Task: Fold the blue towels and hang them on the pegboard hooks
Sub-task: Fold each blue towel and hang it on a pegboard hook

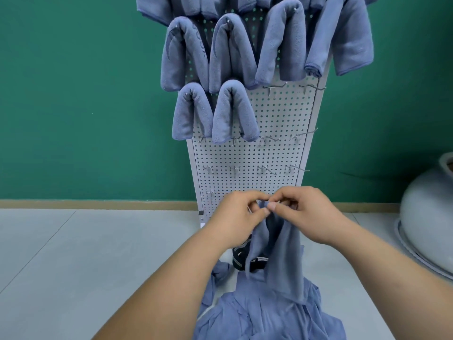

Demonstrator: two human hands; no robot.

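A blue towel point(279, 256) hangs from both my hands in front of the white pegboard point(250, 153). My left hand point(239, 215) and my right hand point(306, 212) pinch its top edge close together, fingertips almost touching. Below it a heap of blue towels point(269, 312) lies on the floor. Several folded blue towels point(232, 109) hang on the upper hooks. Bare metal hooks point(272, 88) stick out lower on the board.
A green wall stands behind the pegboard. A large grey rounded container point(429, 217) sits on the floor at the right. A dark shoe point(241, 256) shows behind the held towel. Pale floor tiles spread to the left.
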